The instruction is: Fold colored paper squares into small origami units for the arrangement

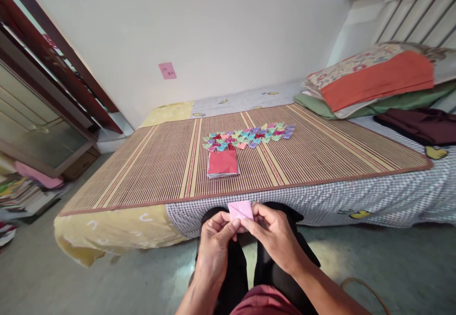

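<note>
A small folded piece of pink origami paper [241, 208] with a diagonal crease is held above my knees, just off the bed's front edge. My left hand [216, 235] pinches its lower left corner, thumb on top. From the other side, my right hand [272, 227] grips the lower right, its thumb lying on the paper's lower edge; the fingers beneath are partly hidden. Ahead on the mat sits a stack of square paper [223, 163] with a red sheet on top. Just behind it, several rows of small folded paper pieces [249, 137] in many colours stand close together.
A striped bamboo mat [149, 167] covers the bed. Pillows [377, 82] and a dark folded cloth [420, 124] lie at the right. A pink note [167, 71] is stuck on the wall. Books [21, 194] are piled on the left; a cable [366, 284] lies on the floor.
</note>
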The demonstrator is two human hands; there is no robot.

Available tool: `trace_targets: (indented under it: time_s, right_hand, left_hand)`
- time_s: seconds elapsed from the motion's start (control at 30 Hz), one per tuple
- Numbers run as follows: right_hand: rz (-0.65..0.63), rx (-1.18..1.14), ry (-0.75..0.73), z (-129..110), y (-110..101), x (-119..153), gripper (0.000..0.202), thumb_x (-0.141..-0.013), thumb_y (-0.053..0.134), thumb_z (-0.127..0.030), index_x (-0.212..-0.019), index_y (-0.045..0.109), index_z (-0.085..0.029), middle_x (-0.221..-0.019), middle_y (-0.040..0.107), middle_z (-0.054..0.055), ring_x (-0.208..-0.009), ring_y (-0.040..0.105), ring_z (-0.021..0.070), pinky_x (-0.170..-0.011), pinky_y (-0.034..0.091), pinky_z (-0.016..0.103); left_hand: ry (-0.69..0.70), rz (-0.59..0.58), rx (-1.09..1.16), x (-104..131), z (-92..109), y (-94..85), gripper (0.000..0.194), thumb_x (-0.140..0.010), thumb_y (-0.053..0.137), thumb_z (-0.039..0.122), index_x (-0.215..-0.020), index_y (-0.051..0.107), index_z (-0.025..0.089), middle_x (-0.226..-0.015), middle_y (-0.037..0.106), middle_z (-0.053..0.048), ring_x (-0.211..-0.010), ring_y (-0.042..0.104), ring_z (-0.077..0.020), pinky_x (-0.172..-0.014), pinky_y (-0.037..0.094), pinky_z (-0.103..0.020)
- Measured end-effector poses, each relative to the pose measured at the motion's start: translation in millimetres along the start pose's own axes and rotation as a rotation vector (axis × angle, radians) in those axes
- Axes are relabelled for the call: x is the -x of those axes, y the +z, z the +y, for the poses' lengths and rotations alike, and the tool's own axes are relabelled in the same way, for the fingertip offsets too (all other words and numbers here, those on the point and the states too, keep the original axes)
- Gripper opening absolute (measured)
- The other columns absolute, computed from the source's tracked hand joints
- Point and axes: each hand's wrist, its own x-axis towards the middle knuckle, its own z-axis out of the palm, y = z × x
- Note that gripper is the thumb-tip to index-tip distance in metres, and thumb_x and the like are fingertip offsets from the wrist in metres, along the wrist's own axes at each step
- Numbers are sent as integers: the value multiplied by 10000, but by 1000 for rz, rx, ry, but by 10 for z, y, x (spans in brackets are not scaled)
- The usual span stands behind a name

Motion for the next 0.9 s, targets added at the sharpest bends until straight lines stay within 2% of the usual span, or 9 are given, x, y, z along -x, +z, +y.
trace_targets:
  time_s: [0.17,0.33,0.43,0.5,0.57,0.7,0.73,0.8,0.9]
  right_hand:
    - [80,-19,-24,16,7,54,317,-993,684,-422,-777,683,-190,-703,637,6,-648,596,160,-622,496,257]
    - [11,-225,31,-37,-21,39,233,-967,742,-400,-854,701,-200,-707,628,-16,-633,600,141,-588,495,232]
    - [-26,-262,8,-92,-14,38,250,-987,719,-372,-808,679,-203,-722,600,-18,-643,617,138,-594,519,227]
    - [-20,-221,-63,-117,-6,51,257,-1022,668,-338,-803,689,-204,-758,584,-10,-654,632,140,-606,542,235]
    - [45,-110,-183,-123,-8,69,209,-1040,630,-275,-868,732,-214,-813,613,7,-695,662,150,-634,562,246]
    - [222,209,-460,-82,-52,89,225,-1035,586,-132,-1067,773,-253,-927,687,43,-840,706,180,-746,586,278]
    - [238,268,-509,-67,-65,90,260,-1034,571,-107,-1100,772,-259,-929,682,45,-839,703,182,-746,586,282]
    - [241,347,-574,-37,-84,92,329,-1030,545,-72,-1168,767,-270,-934,660,49,-817,691,179,-724,585,283]
    - [231,369,-608,-14,-85,101,404,-1027,522,-41,-1246,754,-289,-944,634,49,-809,685,172,-718,587,277]
  left_hand:
    - [24,-32,2,37,-15,22,271,-722,942,373,-711,796,145,-661,734,-31,-616,592,-112,-584,430,-196]
    - [75,-10,-14,71,1,18,218,-779,907,353,-755,810,159,-696,768,-35,-629,635,-122,-608,464,-203]
    - [60,-52,10,79,-16,38,209,-798,891,347,-763,811,157,-692,765,-33,-619,643,-123,-602,476,-206]
    - [68,-98,-13,88,-13,55,206,-825,871,340,-779,812,148,-694,763,-37,-622,647,-121,-606,483,-204]
    - [89,-116,-46,111,16,70,203,-851,852,343,-868,816,144,-706,771,-43,-624,659,-124,-603,488,-204]
    - [132,-76,-82,199,143,79,424,-868,842,360,-1248,736,204,-798,818,-52,-664,728,-173,-634,553,-248]
    - [143,-77,-96,221,176,74,435,-870,839,367,-1261,732,209,-818,824,-59,-686,742,-187,-667,580,-273]
    - [155,-82,-140,250,225,54,345,-872,834,384,-1153,785,191,-839,825,-76,-731,758,-206,-740,612,-312]
    - [168,-71,-207,253,255,21,239,-863,840,398,-964,836,181,-821,815,-72,-747,750,-195,-766,603,-281]
